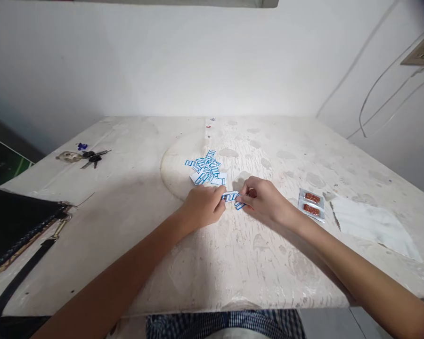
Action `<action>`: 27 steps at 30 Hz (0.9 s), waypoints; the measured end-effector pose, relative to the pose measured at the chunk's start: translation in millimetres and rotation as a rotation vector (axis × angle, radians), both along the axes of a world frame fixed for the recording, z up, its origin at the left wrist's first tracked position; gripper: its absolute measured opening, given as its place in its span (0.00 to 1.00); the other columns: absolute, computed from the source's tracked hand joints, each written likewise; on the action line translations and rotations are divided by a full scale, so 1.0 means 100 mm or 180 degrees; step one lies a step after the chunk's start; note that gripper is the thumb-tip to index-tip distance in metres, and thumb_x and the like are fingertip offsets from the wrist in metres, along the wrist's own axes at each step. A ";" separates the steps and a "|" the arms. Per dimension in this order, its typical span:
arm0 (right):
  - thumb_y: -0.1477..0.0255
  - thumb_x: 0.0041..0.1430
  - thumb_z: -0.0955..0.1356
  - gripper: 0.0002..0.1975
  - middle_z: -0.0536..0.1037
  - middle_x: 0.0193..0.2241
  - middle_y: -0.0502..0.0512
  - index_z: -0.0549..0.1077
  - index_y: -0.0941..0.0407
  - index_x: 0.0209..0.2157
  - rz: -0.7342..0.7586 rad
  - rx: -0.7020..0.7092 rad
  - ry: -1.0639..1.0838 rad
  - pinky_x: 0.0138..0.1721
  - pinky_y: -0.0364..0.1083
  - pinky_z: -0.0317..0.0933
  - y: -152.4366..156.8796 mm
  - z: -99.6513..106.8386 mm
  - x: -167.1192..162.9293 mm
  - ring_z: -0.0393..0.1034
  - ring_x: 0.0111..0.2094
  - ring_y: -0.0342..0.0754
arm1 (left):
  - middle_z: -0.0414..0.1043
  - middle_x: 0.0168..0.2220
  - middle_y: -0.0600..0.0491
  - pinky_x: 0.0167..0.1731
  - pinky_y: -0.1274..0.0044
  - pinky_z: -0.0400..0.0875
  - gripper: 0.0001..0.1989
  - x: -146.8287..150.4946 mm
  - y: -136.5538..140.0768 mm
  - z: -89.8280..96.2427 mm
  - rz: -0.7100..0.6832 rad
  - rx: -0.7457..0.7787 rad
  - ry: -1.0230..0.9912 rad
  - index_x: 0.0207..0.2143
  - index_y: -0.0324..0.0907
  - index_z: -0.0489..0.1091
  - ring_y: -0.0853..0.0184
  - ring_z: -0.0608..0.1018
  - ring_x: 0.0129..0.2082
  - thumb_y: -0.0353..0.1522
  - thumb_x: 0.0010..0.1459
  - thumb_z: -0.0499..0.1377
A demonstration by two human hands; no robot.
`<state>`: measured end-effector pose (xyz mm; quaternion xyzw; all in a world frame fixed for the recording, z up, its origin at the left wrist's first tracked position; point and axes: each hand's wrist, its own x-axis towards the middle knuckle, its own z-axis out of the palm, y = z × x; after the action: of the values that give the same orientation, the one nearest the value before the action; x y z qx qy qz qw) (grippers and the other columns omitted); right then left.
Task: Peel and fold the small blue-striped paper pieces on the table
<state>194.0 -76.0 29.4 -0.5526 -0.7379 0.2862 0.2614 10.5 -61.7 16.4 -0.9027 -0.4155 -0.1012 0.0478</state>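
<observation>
Near the middle of the table, my left hand (205, 205) and my right hand (263, 198) meet over a small white paper strip (230, 196) printed with blue-outlined boxes. The left fingers pinch its left end. My right thumb and fingers close on its right side, where a blue-edged paper piece (239, 205) hangs below; whether it is joined to the strip I cannot tell. Just beyond the left hand lies a loose pile of small paper pieces (208, 167) with the same blue outlines, several overlapping.
A bunch of keys (92, 156) lies at the left, with a black bag (21, 226) and its strap nearer me. On the right are a silver blister pack (311, 205) with reddish-brown pieces and a white cloth or tissue (372, 223). Cables hang by a wall socket (422, 52).
</observation>
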 end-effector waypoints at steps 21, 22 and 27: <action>0.78 0.48 0.62 0.10 0.71 0.32 0.54 0.69 0.56 0.34 0.0584 0.0186 -0.0026 0.30 0.43 0.57 0.01 0.13 0.13 0.64 0.30 0.44 | 0.68 0.23 0.54 0.24 0.77 0.56 0.08 0.01 0.00 -0.05 -0.0022 0.0113 -0.0192 0.31 0.40 0.64 0.68 0.71 0.24 0.33 0.57 0.47; 0.79 0.48 0.62 0.12 0.72 0.33 0.54 0.69 0.56 0.35 0.0630 0.0198 0.0003 0.31 0.43 0.57 0.01 0.14 0.15 0.65 0.31 0.45 | 0.68 0.23 0.54 0.24 0.77 0.56 0.08 0.01 0.00 -0.06 -0.0025 0.0127 -0.0203 0.31 0.40 0.64 0.68 0.71 0.24 0.33 0.57 0.47; 0.80 0.44 0.62 0.16 0.72 0.38 0.54 0.69 0.55 0.37 0.0636 0.0100 0.0234 0.32 0.44 0.59 0.02 0.15 0.22 0.65 0.35 0.47 | 0.67 0.22 0.54 0.25 0.76 0.58 0.08 0.02 -0.01 -0.06 -0.0001 0.0081 -0.0275 0.32 0.40 0.65 0.68 0.70 0.24 0.33 0.56 0.48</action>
<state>215.7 -73.5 44.4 -0.4612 -0.7836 0.3192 0.2671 12.6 -62.3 10.0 -0.8969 -0.4157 -0.1453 0.0413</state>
